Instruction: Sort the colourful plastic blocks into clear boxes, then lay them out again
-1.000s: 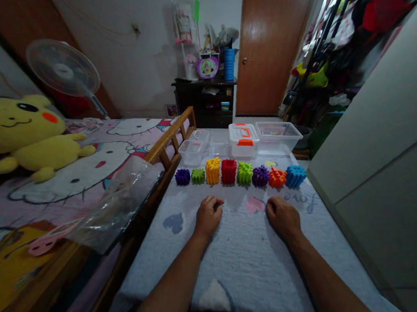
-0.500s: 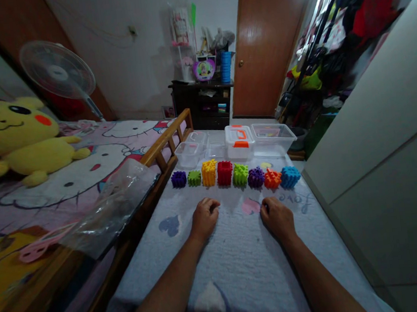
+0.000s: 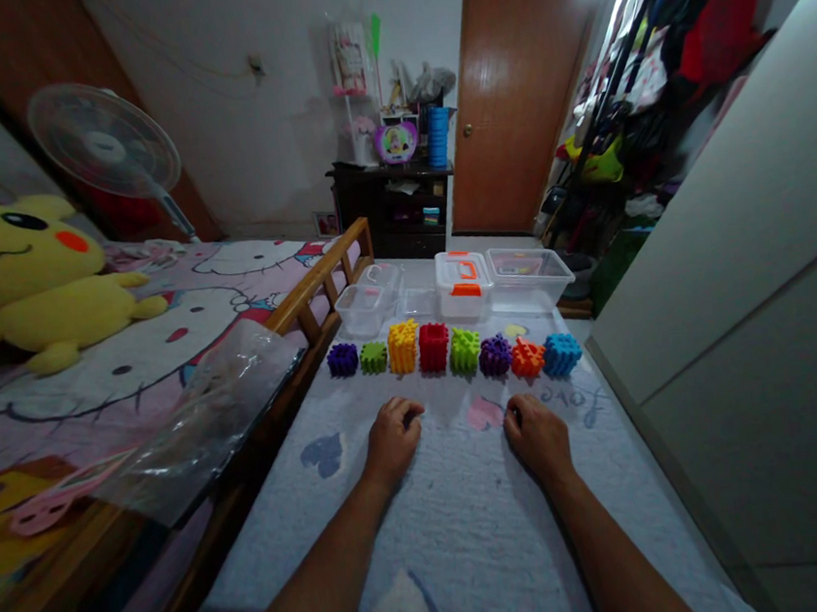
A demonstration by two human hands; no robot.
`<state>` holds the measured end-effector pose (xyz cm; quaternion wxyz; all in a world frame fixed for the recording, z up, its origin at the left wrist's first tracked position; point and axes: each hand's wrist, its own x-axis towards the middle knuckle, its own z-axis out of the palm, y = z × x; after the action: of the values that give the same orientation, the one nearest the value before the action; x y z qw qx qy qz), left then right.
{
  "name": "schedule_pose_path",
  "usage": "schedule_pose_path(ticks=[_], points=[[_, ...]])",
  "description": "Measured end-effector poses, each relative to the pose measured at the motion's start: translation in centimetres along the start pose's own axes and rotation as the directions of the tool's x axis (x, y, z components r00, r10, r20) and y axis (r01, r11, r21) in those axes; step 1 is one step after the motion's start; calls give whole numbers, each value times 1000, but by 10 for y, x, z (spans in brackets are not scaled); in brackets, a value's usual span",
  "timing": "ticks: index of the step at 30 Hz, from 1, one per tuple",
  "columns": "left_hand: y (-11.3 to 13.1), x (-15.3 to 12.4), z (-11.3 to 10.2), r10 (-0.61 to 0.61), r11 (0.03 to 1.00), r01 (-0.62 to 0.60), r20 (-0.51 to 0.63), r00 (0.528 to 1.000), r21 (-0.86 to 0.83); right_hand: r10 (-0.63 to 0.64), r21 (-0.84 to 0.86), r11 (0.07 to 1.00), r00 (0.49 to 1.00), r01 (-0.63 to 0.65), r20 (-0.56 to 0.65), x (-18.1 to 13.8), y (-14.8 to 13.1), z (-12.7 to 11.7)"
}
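Observation:
Both of my hands rest on a pale blue cloth that covers a table. My left hand lies knuckles up with its fingers curled under, nothing in it. My right hand lies the same way, fingers curled, holding nothing. Just beyond them stands a row of several toothed plastic block stacks: purple, green, yellow, red, light green, purple, orange and blue. Neither hand touches them.
Clear plastic boxes and one with an orange latch stand behind the row. A wooden bed rail runs along the left, with crumpled clear plastic and a yellow plush toy. A grey wall closes the right.
The view has shifted slightly, so everything sits a little further left and lower. Both hands stay curled on the cloth in the same place.

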<state>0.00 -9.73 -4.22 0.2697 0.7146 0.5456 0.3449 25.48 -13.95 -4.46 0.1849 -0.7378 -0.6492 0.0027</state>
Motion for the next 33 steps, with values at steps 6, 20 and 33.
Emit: schedule_pose_path(ticks=[6,20,33], points=[[-2,1,1,-15,1000,14,-18,1000,-28,0,21,1000,1000,0,7,0,1,1],[-6,94,-86,13,994,10,-213,977,107,-6,35,999,1000,6,2,0,6,4],[-32,195,-105,43,788,-42,13,999,614,-7,61,998,1000,7,0,-1,8,6]])
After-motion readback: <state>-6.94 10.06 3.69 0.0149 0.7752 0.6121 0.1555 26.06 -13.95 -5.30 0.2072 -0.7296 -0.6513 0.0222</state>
